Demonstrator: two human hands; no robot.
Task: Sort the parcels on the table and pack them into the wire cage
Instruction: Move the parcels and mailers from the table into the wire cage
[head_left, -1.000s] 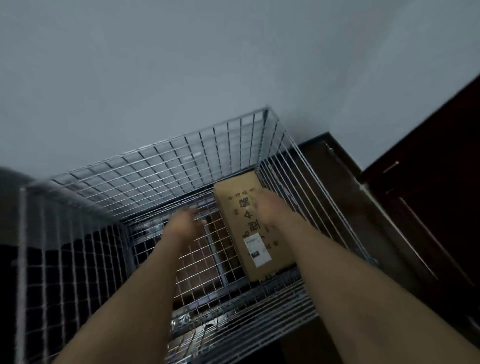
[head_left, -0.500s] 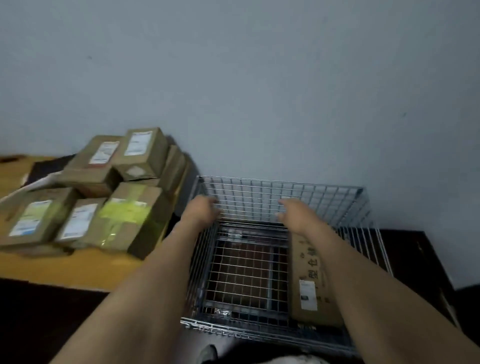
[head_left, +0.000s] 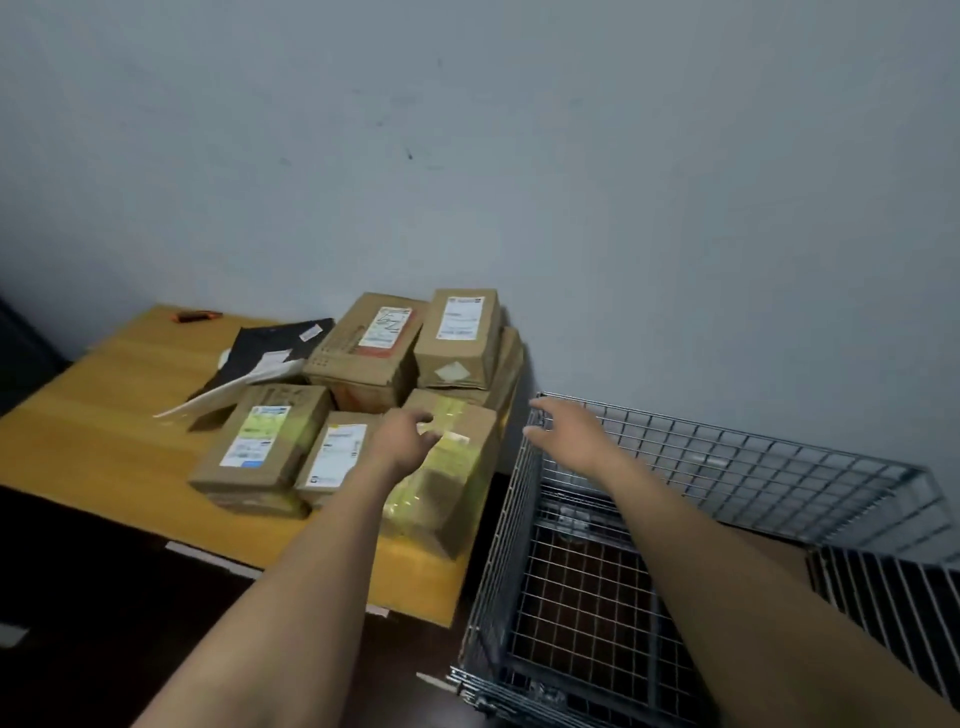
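Note:
Several brown cardboard parcels are stacked on the right end of the wooden table (head_left: 104, 426). My left hand (head_left: 402, 434) hovers over the near right parcel wrapped in yellow tape (head_left: 452, 483), fingers relaxed, holding nothing. My right hand (head_left: 566, 428) reaches over the left top rim of the wire cage (head_left: 753, 457), fingers spread, empty. The cage stands on the floor right of the table. My right forearm hides most of the cage's right side, and no parcel shows inside it.
Black and white flat mailers (head_left: 260, 364) lie behind the boxes. A small orange-and-black object (head_left: 195, 315) sits at the table's far edge. A plain grey wall is close behind. Dark floor lies below the table's front edge.
My view swung left from the cage to the table. Both hands left the box in the cage and moved left, the left one now over the yellow-taped parcel.

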